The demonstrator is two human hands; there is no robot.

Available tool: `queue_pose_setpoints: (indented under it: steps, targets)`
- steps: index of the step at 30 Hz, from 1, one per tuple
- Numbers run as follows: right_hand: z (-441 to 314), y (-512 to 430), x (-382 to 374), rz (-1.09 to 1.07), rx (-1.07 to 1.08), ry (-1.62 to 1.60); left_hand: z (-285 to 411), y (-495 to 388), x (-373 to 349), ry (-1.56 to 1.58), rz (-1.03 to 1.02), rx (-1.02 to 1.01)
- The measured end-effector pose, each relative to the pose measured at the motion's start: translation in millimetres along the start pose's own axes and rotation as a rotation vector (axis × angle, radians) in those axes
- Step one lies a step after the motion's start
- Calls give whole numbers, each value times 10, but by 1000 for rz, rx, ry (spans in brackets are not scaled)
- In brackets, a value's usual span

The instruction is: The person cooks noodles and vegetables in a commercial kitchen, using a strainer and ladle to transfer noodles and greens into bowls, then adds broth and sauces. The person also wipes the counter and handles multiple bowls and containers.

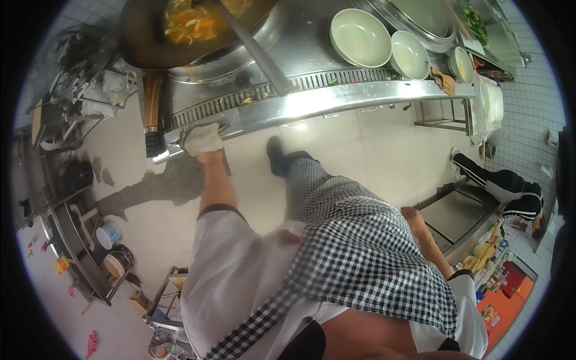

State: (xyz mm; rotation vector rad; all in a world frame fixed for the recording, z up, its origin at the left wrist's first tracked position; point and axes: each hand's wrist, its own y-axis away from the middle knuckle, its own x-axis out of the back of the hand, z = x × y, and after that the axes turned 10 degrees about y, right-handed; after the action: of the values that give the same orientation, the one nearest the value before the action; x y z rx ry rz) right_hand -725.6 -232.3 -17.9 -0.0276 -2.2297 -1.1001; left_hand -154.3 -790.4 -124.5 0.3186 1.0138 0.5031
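My left hand (209,155) is at the front edge of the steel stove (324,100), with a pale cloth (204,138) in its grip that hides the fingers. Just to its left lies a bamboo wok brush (154,103) with a black handle. Beyond the hand, a dark wok (139,40) contains orange food in liquid (193,24). From the wok, the grey handle of a utensil (254,47) slants down to the stove's front edge. My right hand (410,216) hangs beside my checked apron (360,243); its fingers are partly hidden and I see nothing in it.
Two pale bowls (361,38) (409,55) and a smaller bowl of food (461,65) stand along the stove's right, near a brown cloth (443,81). Another person (508,186) bends at the far right, beside a low steel counter (459,213). A metal rack (85,252) stands left.
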Motion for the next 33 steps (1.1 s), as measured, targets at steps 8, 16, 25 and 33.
queue_pose_setpoints:
  steps: [8, 16, 25, 33]
  targets:
    - [31, -478, -133, 51, 287, 99, -903, -574, 457, -430, 56, 18]
    - [-883, 191, -1192, -200, -409, -446, -2676, 91, 252, -194, 335, 279]
    - [-516, 866, -1854, -212, -228, -246, -2165, 107, -22, -252, 551, -84]
    - [-365, 708, -2177, 19, 224, 175, -1534, 274, 468, -446, 525, -13]
